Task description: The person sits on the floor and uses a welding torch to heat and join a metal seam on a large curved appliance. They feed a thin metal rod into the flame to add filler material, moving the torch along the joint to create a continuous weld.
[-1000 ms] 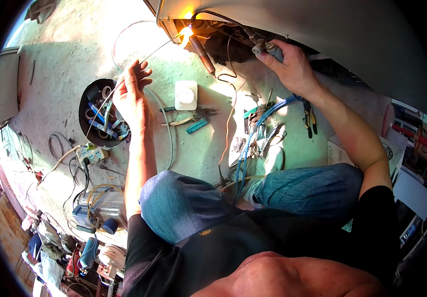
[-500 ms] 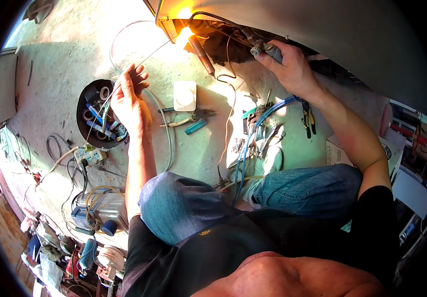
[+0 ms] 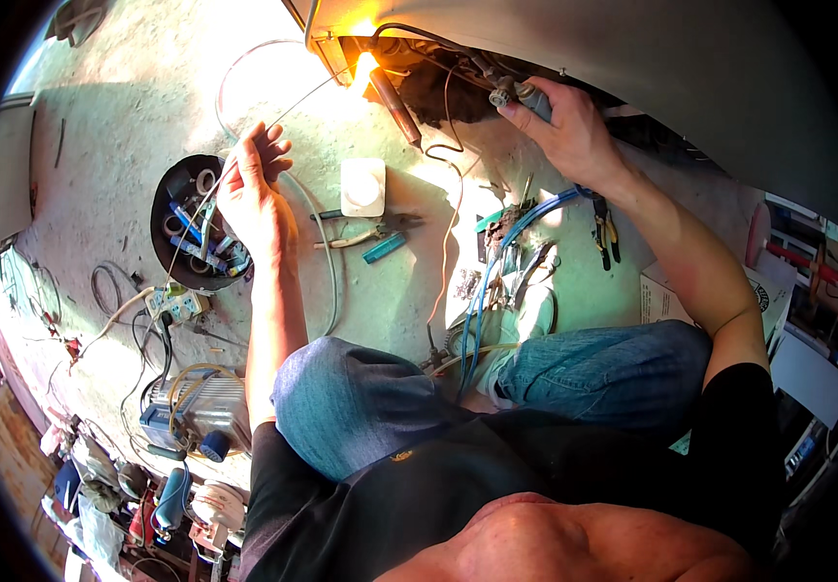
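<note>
At my lap: my two knees [image 3: 365, 393] in blue jeans, bent and spread.
Left near side: a grey and blue motor unit [image 3: 207, 405] with a yellowish hose looped over it; just beyond, a pale power strip [image 3: 178, 307] with cords plugged in.
Blue hoses: these hoses [image 3: 482, 301] run away from me between my knees, then bend right toward a pair of yellow-and-black-handled pliers [image 3: 604, 238] on the floor [image 3: 98, 184].
Bucket: a round dark bucket [image 3: 178, 175] stands left of my left forearm, with rolls and blue-and-white pieces inside.
Middle of the floor: a teal strip [image 3: 384, 248] lies nearest, and farther off sits a white square box [image 3: 363, 187] with a round part on top.
Left hand: my left hand [image 3: 259, 189] is pinched on a thin rod [image 3: 307, 97] between thumb and forefinger, the other fingers loosely curled.
Right hand: my right hand [image 3: 569, 126] is clamped around the grey handle of a torch [image 3: 537, 100], thumb along its near side.
Torch neck: dark and curved, it reaches left from my grip toward the flame [image 3: 365, 66].
Rod and copper: the rod's far end meets the glare at the far end of a slanted copper cylinder [image 3: 397, 110]; the exact contact is washed out.
Far right: a large pale panel [image 3: 652, 78] rises above it all.
</note>
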Demonstrator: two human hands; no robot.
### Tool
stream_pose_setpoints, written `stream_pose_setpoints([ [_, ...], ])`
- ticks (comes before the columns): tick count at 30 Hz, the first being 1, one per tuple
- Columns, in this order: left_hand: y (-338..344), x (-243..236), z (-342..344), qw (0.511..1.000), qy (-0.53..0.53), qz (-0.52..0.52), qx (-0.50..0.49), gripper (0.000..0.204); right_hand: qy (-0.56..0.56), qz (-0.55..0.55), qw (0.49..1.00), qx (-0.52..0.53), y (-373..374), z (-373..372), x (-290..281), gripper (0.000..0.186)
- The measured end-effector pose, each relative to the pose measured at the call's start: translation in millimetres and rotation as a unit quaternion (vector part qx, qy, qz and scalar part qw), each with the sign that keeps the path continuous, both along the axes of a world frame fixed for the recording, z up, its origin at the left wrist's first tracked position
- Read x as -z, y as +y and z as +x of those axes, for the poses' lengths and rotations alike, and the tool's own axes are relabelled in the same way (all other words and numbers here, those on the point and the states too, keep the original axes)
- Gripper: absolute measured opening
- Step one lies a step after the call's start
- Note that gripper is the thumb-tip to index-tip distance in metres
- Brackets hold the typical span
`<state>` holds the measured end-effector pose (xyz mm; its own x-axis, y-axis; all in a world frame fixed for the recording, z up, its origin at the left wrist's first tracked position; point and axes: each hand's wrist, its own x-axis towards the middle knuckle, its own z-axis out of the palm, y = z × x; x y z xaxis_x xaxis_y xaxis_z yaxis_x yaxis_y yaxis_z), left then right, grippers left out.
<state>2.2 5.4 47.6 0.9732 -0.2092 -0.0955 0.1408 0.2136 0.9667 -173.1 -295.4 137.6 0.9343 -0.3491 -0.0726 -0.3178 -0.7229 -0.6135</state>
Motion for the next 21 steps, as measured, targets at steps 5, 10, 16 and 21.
stream_pose_setpoints([
  [5, -3.3, -2.0, -2.7, 1.000, 0.000, 0.008, 0.003, 0.034, -0.006, 0.014, 1.000, -0.003, 0.1, -0.2, -1.5, 0.045],
  [10, -1.9, -1.1, -0.8, 1.000, 0.003, 0.002, -0.006, 0.033, 0.000, 0.010, 1.000, -0.006, -1.4, -1.1, 0.8, 0.042],
  [16, -2.0, -0.4, -1.3, 1.000, 0.002, 0.003, -0.003, 0.033, -0.011, 0.007, 1.000, -0.009, -0.3, -0.2, -0.5, 0.037],
  [21, -3.1, -1.6, -1.6, 1.000, 0.005, 0.004, 0.002, 0.033, -0.036, 0.014, 0.999, -0.018, -0.9, -0.8, 0.0, 0.036],
])
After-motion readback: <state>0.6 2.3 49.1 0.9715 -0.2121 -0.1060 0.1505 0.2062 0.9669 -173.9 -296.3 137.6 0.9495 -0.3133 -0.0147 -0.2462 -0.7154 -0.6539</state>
